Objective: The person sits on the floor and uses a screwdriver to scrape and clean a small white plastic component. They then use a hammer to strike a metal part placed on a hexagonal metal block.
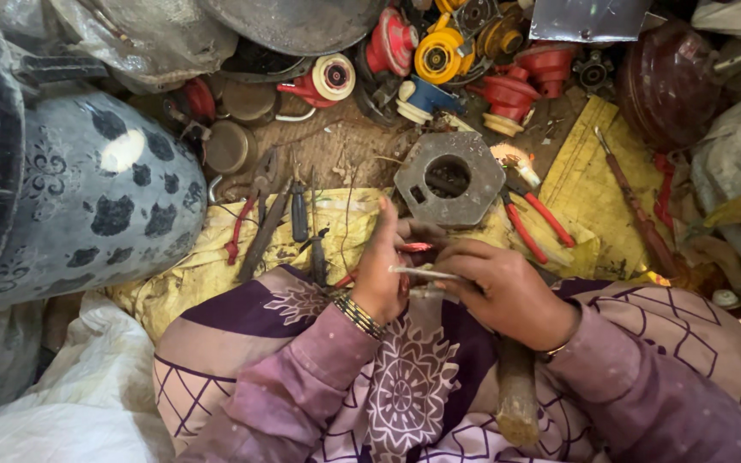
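Left hand: closed on a small red-tipped part, thumb raised.
Right hand: pinched a thin pale rod, held level between both hands, over the lap.
Above hands: grey hexagonal metal block; red-handled pliers just right.
Technique, judged: steadier with wrists braced on lap, rod fed straight.

- Left hand: fingers curled shut, index pointing to twelve o'clock, bangled wrist at seven.
- Right hand: knuckles up, fingertips apparently pinched at nine o'clock, forearm trailing toward four.
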